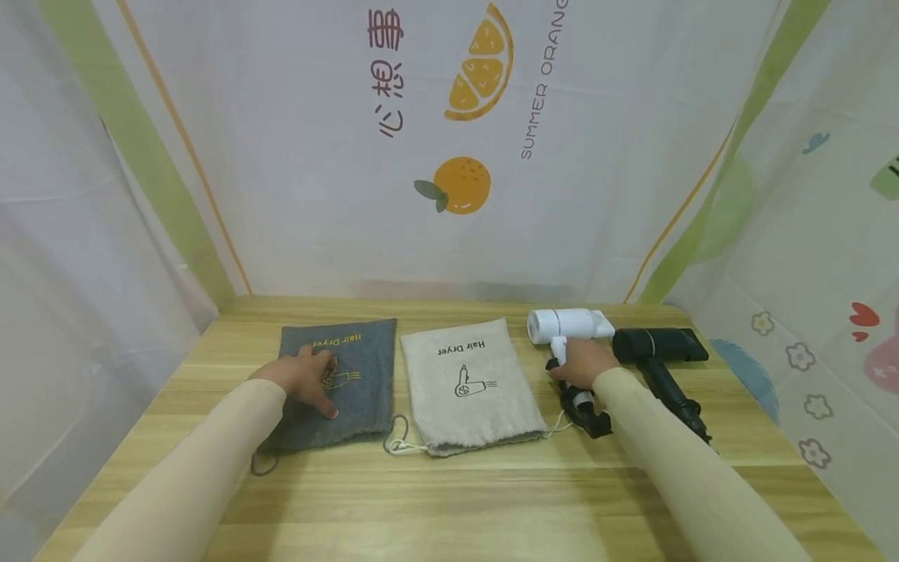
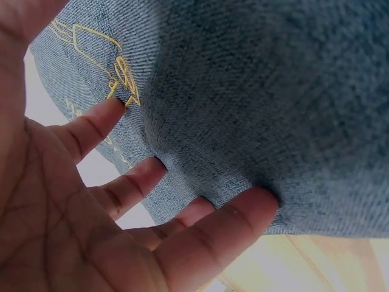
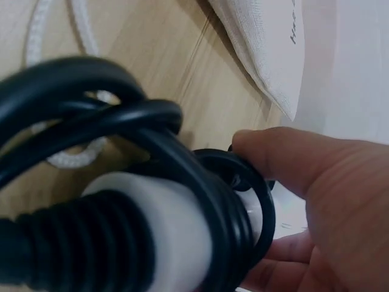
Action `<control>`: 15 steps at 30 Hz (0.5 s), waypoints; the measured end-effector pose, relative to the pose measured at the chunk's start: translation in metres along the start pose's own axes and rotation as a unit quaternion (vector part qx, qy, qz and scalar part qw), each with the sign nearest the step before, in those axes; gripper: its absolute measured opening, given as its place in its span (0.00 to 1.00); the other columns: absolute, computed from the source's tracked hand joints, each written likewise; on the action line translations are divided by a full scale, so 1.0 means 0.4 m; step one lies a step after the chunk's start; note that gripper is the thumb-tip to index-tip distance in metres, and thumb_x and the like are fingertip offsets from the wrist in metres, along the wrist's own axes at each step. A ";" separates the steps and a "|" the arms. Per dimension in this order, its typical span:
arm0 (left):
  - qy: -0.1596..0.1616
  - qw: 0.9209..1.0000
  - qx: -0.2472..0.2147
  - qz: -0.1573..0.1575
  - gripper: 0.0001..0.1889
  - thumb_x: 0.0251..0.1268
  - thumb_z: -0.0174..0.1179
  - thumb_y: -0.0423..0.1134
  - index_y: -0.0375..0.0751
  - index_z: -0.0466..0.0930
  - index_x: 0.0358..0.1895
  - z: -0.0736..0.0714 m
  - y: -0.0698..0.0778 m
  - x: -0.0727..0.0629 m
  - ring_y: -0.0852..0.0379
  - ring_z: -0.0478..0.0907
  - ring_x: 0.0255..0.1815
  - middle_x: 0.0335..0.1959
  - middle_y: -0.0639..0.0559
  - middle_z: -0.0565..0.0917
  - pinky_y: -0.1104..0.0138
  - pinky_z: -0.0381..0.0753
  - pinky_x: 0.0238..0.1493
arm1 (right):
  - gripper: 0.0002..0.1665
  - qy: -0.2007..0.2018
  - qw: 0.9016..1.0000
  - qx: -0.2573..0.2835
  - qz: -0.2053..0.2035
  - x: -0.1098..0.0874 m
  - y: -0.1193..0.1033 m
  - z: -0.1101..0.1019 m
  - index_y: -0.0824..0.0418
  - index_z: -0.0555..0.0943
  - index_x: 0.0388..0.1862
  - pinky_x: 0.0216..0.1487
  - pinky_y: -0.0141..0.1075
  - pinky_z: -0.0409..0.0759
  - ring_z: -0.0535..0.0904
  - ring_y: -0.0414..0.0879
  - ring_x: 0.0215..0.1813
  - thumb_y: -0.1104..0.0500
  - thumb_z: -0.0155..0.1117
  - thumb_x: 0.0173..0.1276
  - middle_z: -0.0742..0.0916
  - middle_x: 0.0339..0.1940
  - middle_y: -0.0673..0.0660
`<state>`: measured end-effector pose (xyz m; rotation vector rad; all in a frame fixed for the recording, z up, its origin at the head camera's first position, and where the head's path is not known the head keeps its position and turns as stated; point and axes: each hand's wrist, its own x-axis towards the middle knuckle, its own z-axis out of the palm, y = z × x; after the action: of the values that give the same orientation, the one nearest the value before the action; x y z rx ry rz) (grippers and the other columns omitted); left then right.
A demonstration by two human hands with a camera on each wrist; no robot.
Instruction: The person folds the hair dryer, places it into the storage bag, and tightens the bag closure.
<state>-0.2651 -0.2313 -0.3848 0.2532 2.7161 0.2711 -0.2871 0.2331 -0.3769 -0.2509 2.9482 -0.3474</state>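
Observation:
On the left of the table lies a blue-grey drawstring bag (image 1: 368, 410) with yellow "Hair Dryer" lettering. My left hand (image 1: 300, 378) rests on it; in the left wrist view the spread fingertips (image 2: 249, 210) touch the denim-like cloth. Over on the right, a white hair dryer (image 1: 572, 324) lies with its barrel toward the back. My right hand (image 1: 588, 363) grips its handle, where a black cord (image 3: 222, 213) is wound around it. The right wrist view has the thumb and fingers about the handle, partly hidden by the cord.
A beige drawstring bag (image 1: 467, 421) lies flat between the hands, its white string near the dryer's cord. A black hair dryer (image 1: 653, 343) lies right of the white one. White printed curtains (image 1: 316, 195) stand behind and beside the wooden table (image 1: 421, 515).

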 end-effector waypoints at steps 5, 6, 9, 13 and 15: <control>0.000 1.000 0.004 0.001 0.50 0.40 0.79 0.58 0.35 0.68 0.66 -0.006 0.004 -0.002 0.19 0.69 0.56 0.62 0.24 0.63 0.34 0.73 0.50 | 0.15 -0.017 0.999 -0.035 -0.003 0.008 -0.006 -0.003 0.60 0.76 0.24 0.27 0.39 0.72 0.73 0.47 0.24 0.53 0.68 0.62 0.78 0.22 0.54; 0.001 1.000 0.005 0.001 0.50 0.40 0.79 0.58 0.35 0.68 0.66 -0.008 0.005 -0.003 0.19 0.69 0.56 0.62 0.24 0.63 0.34 0.73 0.50 | 0.16 -0.020 0.999 -0.041 -0.002 0.009 -0.007 -0.002 0.59 0.76 0.23 0.27 0.38 0.71 0.73 0.47 0.23 0.52 0.68 0.63 0.78 0.21 0.53; -0.002 1.000 0.008 -0.001 0.50 0.40 0.79 0.58 0.35 0.68 0.66 -0.012 0.007 -0.006 0.19 0.69 0.56 0.62 0.24 0.63 0.34 0.73 0.50 | 0.17 -0.028 0.998 -0.055 0.001 0.014 -0.010 0.000 0.58 0.75 0.20 0.25 0.37 0.70 0.72 0.46 0.22 0.52 0.68 0.63 0.77 0.19 0.52; -0.006 1.000 0.011 -0.004 0.50 0.40 0.79 0.58 0.36 0.68 0.67 -0.016 0.007 -0.007 0.18 0.68 0.56 0.62 0.24 0.62 0.34 0.73 0.49 | 0.17 -0.043 0.997 -0.064 0.011 0.018 -0.016 0.002 0.58 0.76 0.22 0.27 0.39 0.71 0.73 0.47 0.24 0.50 0.70 0.60 0.78 0.21 0.53; -0.007 1.000 0.011 -0.005 0.50 0.40 0.79 0.58 0.36 0.68 0.67 -0.015 0.006 -0.006 0.18 0.68 0.56 0.63 0.24 0.62 0.34 0.73 0.49 | 0.17 -0.051 0.996 -0.069 0.017 0.020 -0.019 0.002 0.59 0.77 0.25 0.29 0.40 0.73 0.74 0.48 0.26 0.49 0.72 0.58 0.79 0.24 0.54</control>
<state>-0.2651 -0.2302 -0.3780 0.2479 2.7067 0.2366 -0.2934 0.2241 -0.3771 -0.2281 2.8756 -0.1217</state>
